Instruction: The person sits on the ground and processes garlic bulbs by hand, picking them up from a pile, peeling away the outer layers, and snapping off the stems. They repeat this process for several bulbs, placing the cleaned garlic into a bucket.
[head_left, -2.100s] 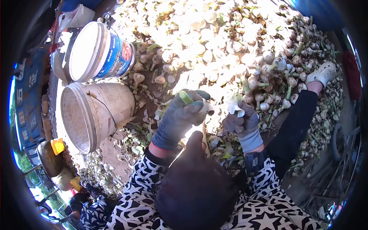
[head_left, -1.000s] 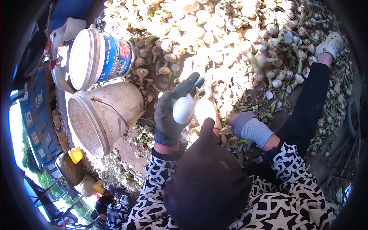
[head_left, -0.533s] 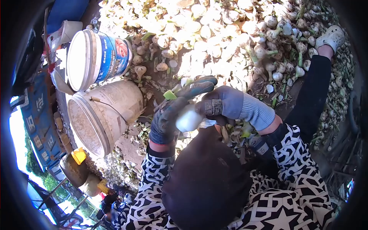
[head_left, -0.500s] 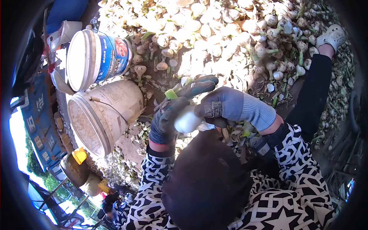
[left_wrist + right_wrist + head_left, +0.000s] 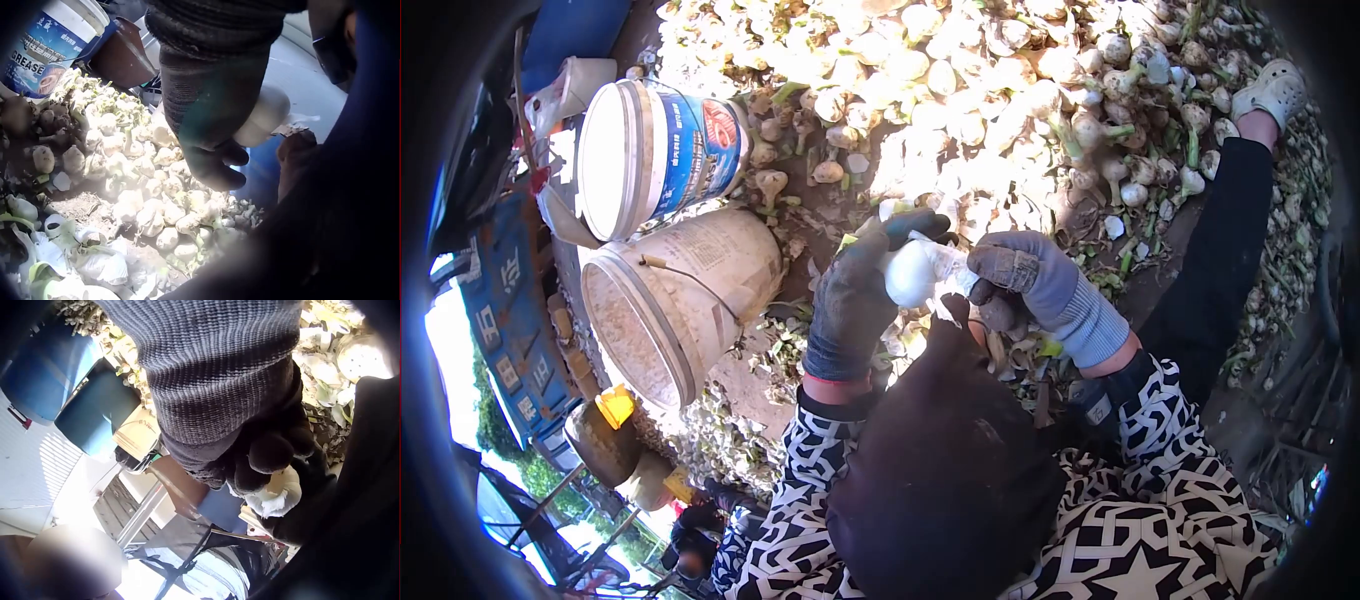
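In the head view my gloved left hand (image 5: pixel 848 308) holds a smooth white garlic bulb (image 5: pixel 911 275), its fingers curled behind it. Papery garlic skin (image 5: pixel 950 262) trails from the bulb's right side. My gloved right hand (image 5: pixel 1045 288) pinches the end of that skin between thumb and fingers. From the left wrist, the bulb (image 5: pixel 267 115) shows pale beside the dark glove (image 5: pixel 212 125), partly covered by it. The right wrist view has a white piece of garlic (image 5: pixel 278 497) just below the curled fingers (image 5: pixel 270 453).
A lidded bucket with a blue label (image 5: pixel 700 150) and a dirty white bucket (image 5: pixel 720 270) lie to the left. Garlic bulbs with stems (image 5: pixel 1100 130) are heaped ahead and right. Peeled skins (image 5: pixel 720 440) litter the ground. A clog (image 5: pixel 1270 95) on an outstretched leg sits among bulbs.
The right hand drops low, then comes up to the bulb and now draws skin away to the right. In the left hand, the bulb has turned and its green stem no longer sticks up.
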Motion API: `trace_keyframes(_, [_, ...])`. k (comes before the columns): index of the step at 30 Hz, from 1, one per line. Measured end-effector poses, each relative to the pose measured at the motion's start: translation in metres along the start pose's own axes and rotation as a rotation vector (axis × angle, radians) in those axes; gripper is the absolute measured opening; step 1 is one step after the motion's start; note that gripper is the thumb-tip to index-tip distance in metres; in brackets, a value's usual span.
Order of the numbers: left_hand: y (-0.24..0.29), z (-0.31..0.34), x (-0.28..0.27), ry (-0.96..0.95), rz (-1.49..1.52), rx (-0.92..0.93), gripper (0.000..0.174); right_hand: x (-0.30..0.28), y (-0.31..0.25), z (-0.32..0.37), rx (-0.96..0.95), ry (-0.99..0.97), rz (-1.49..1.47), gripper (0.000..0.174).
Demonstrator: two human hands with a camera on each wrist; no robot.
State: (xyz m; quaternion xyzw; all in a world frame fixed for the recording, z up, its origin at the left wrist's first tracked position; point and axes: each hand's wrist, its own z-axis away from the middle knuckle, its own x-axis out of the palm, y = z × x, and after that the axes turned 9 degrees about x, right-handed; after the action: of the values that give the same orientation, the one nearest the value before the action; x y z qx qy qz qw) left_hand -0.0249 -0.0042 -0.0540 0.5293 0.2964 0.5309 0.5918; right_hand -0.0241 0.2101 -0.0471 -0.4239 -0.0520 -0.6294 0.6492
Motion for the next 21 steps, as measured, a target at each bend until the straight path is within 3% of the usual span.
trace_keyframes(2, [-0.011, -0.002, 0.007, 0.081, 0.333, 0.262, 0.054, -0.009, 0.016, 0.015, -0.086, 0.133, -0.164, 0.028])
trace_keyframes(3, [-0.011, -0.003, 0.011, 0.113, 0.776, 0.214, 0.053, -0.019, 0.032, 0.023, -0.156, 0.147, -0.253, 0.028])
trace_keyframes(4, [-0.009, -0.002, 0.014, 0.202, 0.951, 0.135, 0.052, -0.029, 0.047, 0.033, -0.225, 0.16, -0.342, 0.027])
trace_keyframes(6, [-0.013, -0.007, 0.006, 0.191, 1.234, 0.171, 0.059, -0.031, 0.04, 0.065, -0.268, -0.012, -0.461, 0.025])
trace_keyframes(8, [-0.012, -0.006, 0.004, 0.24, 1.219, 0.157, 0.058, -0.032, 0.03, 0.077, -0.244, -0.112, -0.438, 0.023])
trace_keyframes(10, [-0.024, -0.006, 0.0, 0.095, 1.036, 0.248, 0.061, -0.02, 0.019, 0.067, -0.175, 0.237, 0.595, 0.038])
trace_keyframes(11, [-0.024, -0.006, 0.003, 0.124, 0.988, 0.232, 0.064, -0.016, 0.014, 0.056, -0.12, 0.362, 0.934, 0.052])
trace_keyframes(13, [-0.022, -0.008, 0.005, 0.044, 0.664, 0.316, 0.063, -0.008, 0.007, 0.032, -0.077, 0.283, 0.596, 0.057])
trace_keyframes(14, [-0.02, -0.008, 0.006, 0.028, 0.532, 0.34, 0.062, 0.001, 0.009, 0.015, -0.239, 0.269, 0.508, 0.044])
trace_keyframes(15, [-0.022, -0.006, 0.008, 0.029, 0.532, 0.333, 0.062, 0.009, 0.009, -0.006, -0.193, 0.219, 0.395, 0.033])
trace_keyframes(17, [-0.022, -0.007, 0.009, 0.154, 0.761, 0.319, 0.059, 0.014, 0.008, -0.02, -0.154, 0.166, 0.27, 0.024])
trace_keyframes(18, [-0.02, -0.009, 0.005, 0.15, 0.756, 0.317, 0.059, 0.014, 0.007, -0.021, -0.16, 0.164, 0.071, 0.016])
trace_keyframes(20, [-0.015, -0.013, -0.006, 0.118, 1.117, 0.371, 0.045, -0.008, 0.025, -0.024, -0.172, 0.142, -0.239, 0.006])
trace_keyframes(21, [-0.011, -0.013, -0.008, 0.121, 1.113, 0.409, 0.044, -0.022, 0.035, -0.016, -0.115, 0.216, -0.151, 0.008])
